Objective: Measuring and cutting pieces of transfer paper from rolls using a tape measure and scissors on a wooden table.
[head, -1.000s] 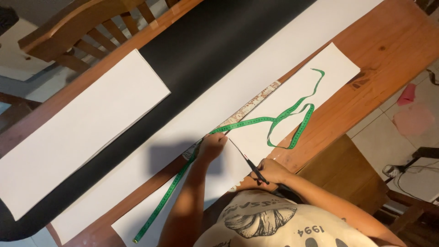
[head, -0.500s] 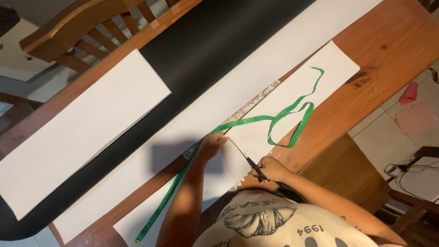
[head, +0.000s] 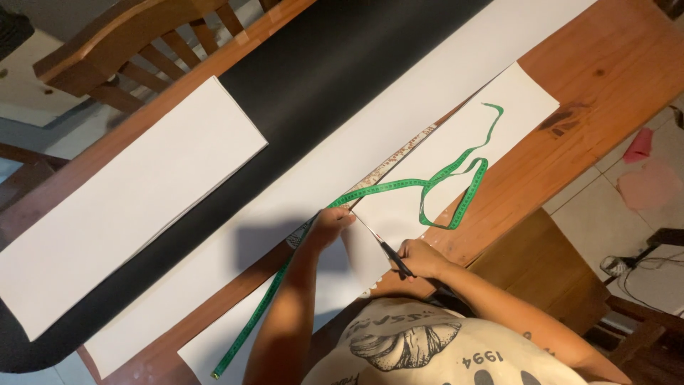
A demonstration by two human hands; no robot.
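My left hand [head: 329,225] presses down on a white paper strip [head: 456,153] where a green measuring tape [head: 442,187] crosses it. My right hand [head: 422,258] grips black-handled scissors [head: 385,248] whose blades lie in a cut across that strip, pointing toward the left hand. The paper edge beside the blades curls up slightly. The tape runs from the table's near edge up to a loose loop on the strip's far end.
A long white sheet [head: 399,121] lies over a black sheet [head: 328,78] on the wooden table [head: 613,64]. Another white sheet [head: 121,207] rests at the left. A wooden chair [head: 135,50] stands beyond the table, a wooden stool [head: 541,264] at my right.
The scissors have advanced a little further across the strip toward my left hand. The left hand stays on the paper and tape.
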